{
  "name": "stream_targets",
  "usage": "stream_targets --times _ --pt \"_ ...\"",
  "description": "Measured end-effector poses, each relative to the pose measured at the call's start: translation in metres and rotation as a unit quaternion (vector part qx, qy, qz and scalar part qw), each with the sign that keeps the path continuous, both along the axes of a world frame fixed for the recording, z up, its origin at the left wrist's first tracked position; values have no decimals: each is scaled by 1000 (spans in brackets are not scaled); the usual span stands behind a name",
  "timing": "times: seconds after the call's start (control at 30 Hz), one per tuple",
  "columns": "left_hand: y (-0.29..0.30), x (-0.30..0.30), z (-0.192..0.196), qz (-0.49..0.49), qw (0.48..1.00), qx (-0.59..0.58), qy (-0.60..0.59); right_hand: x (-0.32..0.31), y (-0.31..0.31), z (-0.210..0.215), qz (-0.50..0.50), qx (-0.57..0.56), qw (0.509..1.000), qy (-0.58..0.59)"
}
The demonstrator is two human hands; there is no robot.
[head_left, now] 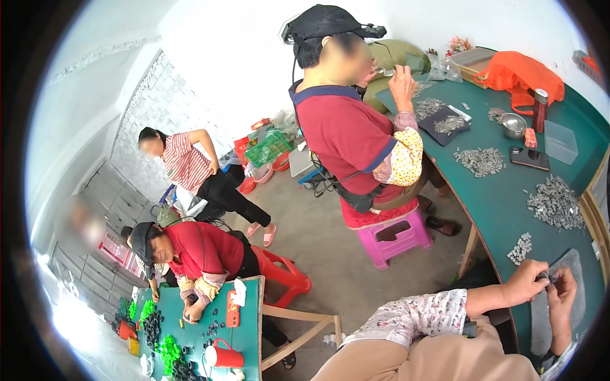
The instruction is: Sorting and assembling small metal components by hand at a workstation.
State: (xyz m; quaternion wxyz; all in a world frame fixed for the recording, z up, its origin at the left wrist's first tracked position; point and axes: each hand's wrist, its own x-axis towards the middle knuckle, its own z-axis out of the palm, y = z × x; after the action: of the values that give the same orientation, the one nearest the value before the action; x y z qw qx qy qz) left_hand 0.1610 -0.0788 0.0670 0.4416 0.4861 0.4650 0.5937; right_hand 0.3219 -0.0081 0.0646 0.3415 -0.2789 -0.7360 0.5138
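My left hand (525, 280) reaches in on a floral sleeve and pinches a small grey metal part (544, 277). My right hand (563, 293) meets it from the right, with its fingertips on the same part. Both hands hover over a grey mat (573, 261) at the near end of the green table (502, 203). A small cluster of metal parts (521, 247) lies just left of my hands, and a larger heap (556, 203) lies beyond them.
Further along the table are more metal piles (480, 160), a steel bowl (513, 124), a clear box (561, 142) and an orange bag (521, 73). A person in red sits on a pink stool (394, 238). Others work at a second green table (244, 330) by a red stool (286, 273).
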Motion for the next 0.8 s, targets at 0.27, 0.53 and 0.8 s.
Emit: stream_targets --times 0.27,0.53,0.8 --pt "-8 20 2 -16 997 35 63 23 -24 6 -45 -11 999 14" --pt "1 26 8 -86 993 8 84 39 -29 22 -120 80 989 -34" --pt "42 72 -5 -255 965 -62 -12 97 -51 14 -262 120 957 -34"
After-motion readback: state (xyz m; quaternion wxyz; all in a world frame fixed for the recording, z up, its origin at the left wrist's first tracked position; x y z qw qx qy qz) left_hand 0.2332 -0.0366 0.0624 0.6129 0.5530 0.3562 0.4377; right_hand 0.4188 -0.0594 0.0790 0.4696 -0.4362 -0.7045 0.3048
